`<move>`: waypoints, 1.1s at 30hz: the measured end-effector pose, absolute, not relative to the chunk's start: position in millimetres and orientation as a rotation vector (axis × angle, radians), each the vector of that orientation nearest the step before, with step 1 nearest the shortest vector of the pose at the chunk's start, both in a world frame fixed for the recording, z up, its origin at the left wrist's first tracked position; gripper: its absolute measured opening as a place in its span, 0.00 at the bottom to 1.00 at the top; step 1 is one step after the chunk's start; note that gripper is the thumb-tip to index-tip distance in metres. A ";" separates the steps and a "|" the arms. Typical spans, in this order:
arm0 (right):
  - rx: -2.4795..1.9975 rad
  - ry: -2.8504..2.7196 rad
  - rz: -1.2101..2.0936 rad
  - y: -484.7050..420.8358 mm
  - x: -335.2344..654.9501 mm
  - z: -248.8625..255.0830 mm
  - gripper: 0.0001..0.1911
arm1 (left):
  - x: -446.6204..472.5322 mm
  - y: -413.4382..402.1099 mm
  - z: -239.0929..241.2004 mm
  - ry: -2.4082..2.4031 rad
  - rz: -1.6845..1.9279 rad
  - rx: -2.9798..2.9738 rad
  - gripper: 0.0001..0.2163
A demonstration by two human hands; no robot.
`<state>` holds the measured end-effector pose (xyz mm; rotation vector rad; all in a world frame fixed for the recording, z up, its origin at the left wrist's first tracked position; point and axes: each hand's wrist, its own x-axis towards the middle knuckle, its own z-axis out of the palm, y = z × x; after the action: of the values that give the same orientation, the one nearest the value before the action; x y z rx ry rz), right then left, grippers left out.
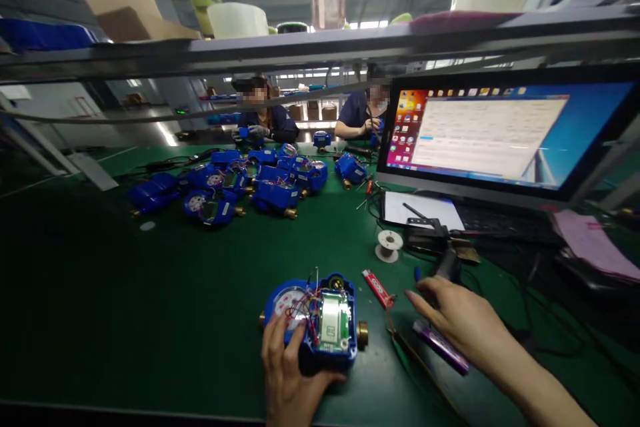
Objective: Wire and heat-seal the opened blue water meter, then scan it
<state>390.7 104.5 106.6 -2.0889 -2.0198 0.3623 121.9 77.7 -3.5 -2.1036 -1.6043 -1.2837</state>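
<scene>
A blue water meter (313, 320) with brass ends lies on the green bench, its cover off, baring a circuit board, a small display and red and black wires. My left hand (293, 367) grips its near left side, fingers over the round dial and thumb along the near edge. To the right, my right hand (457, 313) hovers by a black tool or holder (447, 267); its thumb points left, apart from the index finger, and the other fingers are partly hidden. Just below it lies a purple tube-like item (440, 347). A red-and-white strip (379, 288) lies between the hands.
Several blue meters (275, 193) are heaped at the back left. A spool of wire (389, 245), white paper (425, 209) and a monitor (480, 140) stand right. Cables run along the right side. Two co-workers (265, 117) sit opposite, below an overhead shelf (300, 47).
</scene>
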 end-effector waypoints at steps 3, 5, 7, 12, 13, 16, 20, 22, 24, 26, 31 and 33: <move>-2.215 -2.086 0.448 70.3 400.6 84.4 0.19 | 127.7 79.4 -0.4 -1.530 -1.299 -2.076 0.34; -2.213 -2.095 0.520 56.6 395.5 70.1 0.20 | 127.0 80.2 0.2 -1.535 -1.321 -2.074 0.35; -2.189 -2.076 0.473 51.2 385.0 59.3 0.23 | 124.9 80.2 0.4 -1.549 -1.334 -2.072 0.35; -2.087 -2.107 0.288 64.0 357.2 42.6 0.22 | 115.6 83.2 6.9 -1.477 -1.287 -2.232 0.38; -2.074 -2.123 0.264 68.6 353.7 39.8 0.18 | 113.7 85.0 9.2 -1.444 -1.286 -2.281 0.38; -2.065 -2.130 0.169 78.6 350.7 35.2 0.08 | 111.8 91.1 15.9 -1.340 -1.329 -2.382 0.38; -1.761 -1.916 0.062 68.9 358.3 54.1 0.09 | 123.1 92.3 21.0 -1.390 -1.332 -2.314 0.34; -1.492 -1.834 0.145 54.9 360.6 73.5 0.10 | 133.7 88.2 22.2 -1.488 -1.307 -2.247 0.31; -1.289 -1.825 0.271 40.2 359.0 91.1 0.09 | 145.0 81.5 23.5 -1.586 -1.281 -2.194 0.29; -1.187 -1.852 0.363 28.5 354.0 100.4 0.07 | 155.1 73.0 25.9 -1.667 -1.280 -2.147 0.29; -1.049 -1.940 0.430 17.7 337.6 89.4 0.07 | 169.7 48.1 41.3 -1.641 -1.352 -1.978 0.28; -0.998 -1.962 0.422 16.7 332.2 83.2 0.07 | 171.3 41.0 50.7 -1.382 -1.381 -2.000 0.19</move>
<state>332.2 16.7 83.2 -0.9985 -1.9624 0.4220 171.3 41.0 50.7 -2.0001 -1.3817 -1.3806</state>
